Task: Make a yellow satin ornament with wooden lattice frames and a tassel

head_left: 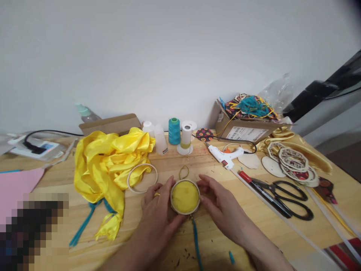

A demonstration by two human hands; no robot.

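Observation:
A round yellow fabric disc in a pale wooden ring [185, 197] lies flat on the table between my hands. A thin olive loop [184, 172] sticks out at its top, and a teal cord [196, 241] hangs from its bottom. My left hand [158, 212] grips the left rim, its thumb at the lower edge; a gold-coloured ring is on one finger. My right hand [218, 201] curves around the right side, thumb and fingers against the rim. Beside my left hand, an empty wooden hoop [142, 178] leans on bright yellow satin cloth [104, 162].
A white glue gun [225, 154], a red-capped marker [265, 194] and black scissors [293, 199] lie at right, near patterned wooden pieces [293, 162]. Behind stand a teal thread spool [174, 131], white bottles [160, 139] and a cardboard box [245, 130] of scraps. Pink paper [19, 188] lies left.

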